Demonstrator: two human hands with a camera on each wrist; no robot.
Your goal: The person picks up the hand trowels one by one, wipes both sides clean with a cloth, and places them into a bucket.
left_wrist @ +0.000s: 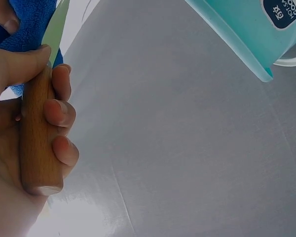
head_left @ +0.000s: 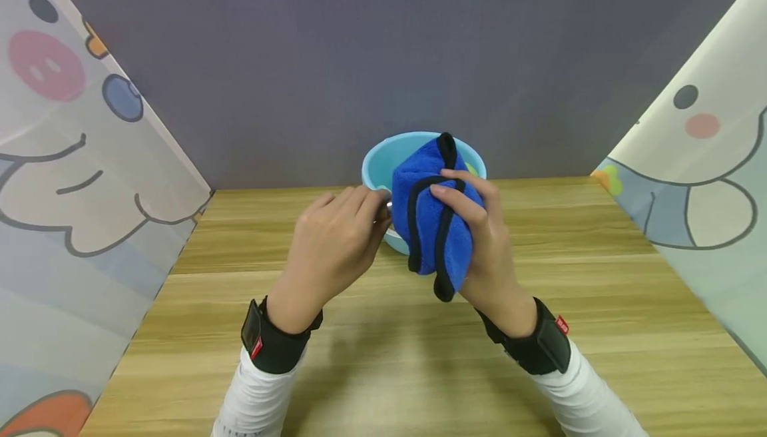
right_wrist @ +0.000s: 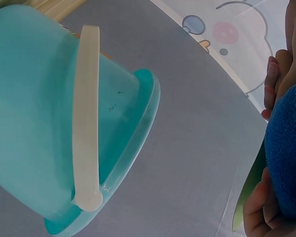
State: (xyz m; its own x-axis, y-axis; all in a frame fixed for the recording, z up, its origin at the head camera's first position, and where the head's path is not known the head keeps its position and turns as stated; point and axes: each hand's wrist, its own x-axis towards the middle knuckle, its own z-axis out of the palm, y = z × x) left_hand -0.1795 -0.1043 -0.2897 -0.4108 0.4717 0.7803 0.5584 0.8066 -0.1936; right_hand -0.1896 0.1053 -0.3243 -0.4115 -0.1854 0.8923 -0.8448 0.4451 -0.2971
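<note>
My left hand (head_left: pixel 335 240) grips the round wooden handle (left_wrist: pixel 38 133) of a tool whose green blade (left_wrist: pixel 55 32) extends away past the thumb. In the head view the hand hides most of this tool. A blue cloth (head_left: pixel 428 177) with black edging is held in my right hand (head_left: pixel 488 250), its fingers curled over the folds. The cloth lies against the blade, and the green tip (right_wrist: pixel 247 190) pokes out beyond it in the right wrist view. Both hands are close together in front of a light blue bucket (head_left: pixel 379 157), which they partly cover.
The bucket has a white carrying handle (right_wrist: pixel 86 113) and a dark printed label (left_wrist: pixel 285 14). Something yellow-green (head_left: pixel 471 169) shows inside its rim. It stands at the back of a wooden table (head_left: pixel 383 357), before a grey panel (head_left: pixel 323 64). Cartoon-printed sheets (head_left: pixel 138 224) flank both sides.
</note>
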